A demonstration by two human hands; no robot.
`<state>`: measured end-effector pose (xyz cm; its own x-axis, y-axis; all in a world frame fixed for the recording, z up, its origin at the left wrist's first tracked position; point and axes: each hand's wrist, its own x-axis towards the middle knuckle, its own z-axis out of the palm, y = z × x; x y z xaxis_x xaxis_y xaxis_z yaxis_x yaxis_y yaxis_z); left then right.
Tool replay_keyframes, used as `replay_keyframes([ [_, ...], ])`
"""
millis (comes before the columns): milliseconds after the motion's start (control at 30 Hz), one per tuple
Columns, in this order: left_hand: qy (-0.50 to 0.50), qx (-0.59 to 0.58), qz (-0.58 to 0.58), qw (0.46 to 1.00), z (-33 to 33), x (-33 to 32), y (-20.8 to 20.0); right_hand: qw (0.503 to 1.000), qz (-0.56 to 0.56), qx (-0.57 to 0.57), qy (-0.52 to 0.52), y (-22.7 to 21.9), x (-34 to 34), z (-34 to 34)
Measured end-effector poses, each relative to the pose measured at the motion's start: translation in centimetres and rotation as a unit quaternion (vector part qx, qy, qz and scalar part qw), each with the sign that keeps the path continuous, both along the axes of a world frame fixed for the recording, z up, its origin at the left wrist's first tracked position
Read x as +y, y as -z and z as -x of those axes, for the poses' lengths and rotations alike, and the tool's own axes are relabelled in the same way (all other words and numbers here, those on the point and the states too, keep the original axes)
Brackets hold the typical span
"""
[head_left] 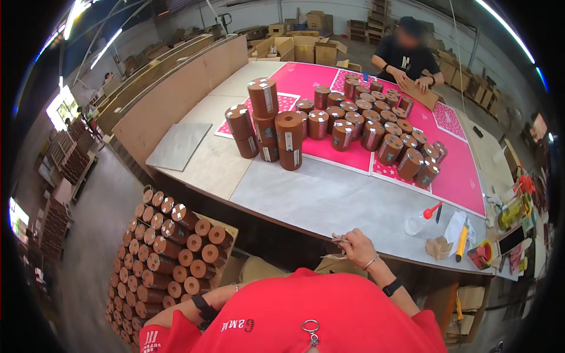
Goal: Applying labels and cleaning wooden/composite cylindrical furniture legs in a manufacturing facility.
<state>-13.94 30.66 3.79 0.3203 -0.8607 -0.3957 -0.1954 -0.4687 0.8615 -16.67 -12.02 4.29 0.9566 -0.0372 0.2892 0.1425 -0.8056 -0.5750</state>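
At the table's near edge, my right hand (359,249) is closed on a crumpled light-brown rag or piece of paper (339,239); which of the two I cannot tell. My left forearm lies low at the left, and the hand past its bracelet is hidden behind my red shirt. Ahead on the table, brown cylindrical rolls (289,130) with labels stand stacked at the left. Many more rolls (372,135) are grouped on a pink printed sheet (335,154). Closest to my right hand on the right are a clear squeeze bottle (415,223) with a red spout and a crumpled brown wad (438,247).
A yellow cutter knife (462,242), a tape roll (481,255) and a phone (511,240) lie at the right. A pallet of brown rolls (170,259) stands below left. Across the table a co-worker handles cardboard (420,94). A grey board (179,146) lies at the left.
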Motion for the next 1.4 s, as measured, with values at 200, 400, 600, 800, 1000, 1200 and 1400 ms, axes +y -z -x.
replay_keyframes([
  [200, 0.014, 0.005, -0.035, 0.999, -1.8, -1.9, -1.9, 0.999, -0.031, 0.012, 0.019, 1.0, -0.8, 0.3],
  [400, 0.001, 0.009, -0.056, 0.998, -2.0, -2.5, -2.9, 0.998, -0.056, -0.002, 0.022, 1.2, -1.3, 0.2],
  [600, -0.019, 0.014, -0.071, 0.997, -1.1, -2.5, -3.2, 0.996, -0.087, -0.012, 0.027, 1.2, -1.5, 0.2],
  [800, -0.033, 0.015, -0.087, 0.996, -1.0, -2.3, -3.5, 0.995, -0.091, -0.026, 0.028, 0.8, -1.8, -0.3],
  [1000, -0.037, 0.009, -0.087, 0.996, -0.7, -2.6, -3.7, 0.993, -0.106, -0.026, 0.034, 0.3, -1.6, -0.5],
  [1200, -0.025, -0.011, -0.071, 0.997, -0.7, -5.3, -4.2, 0.992, -0.12, -0.039, 0.027, -0.5, -1.5, -0.2],
  [1400, -0.104, -0.13, 0.008, 0.986, -4.3, -10.9, -6.1, 0.981, -0.134, -0.079, 0.117, -0.9, -3.9, 0.6],
])
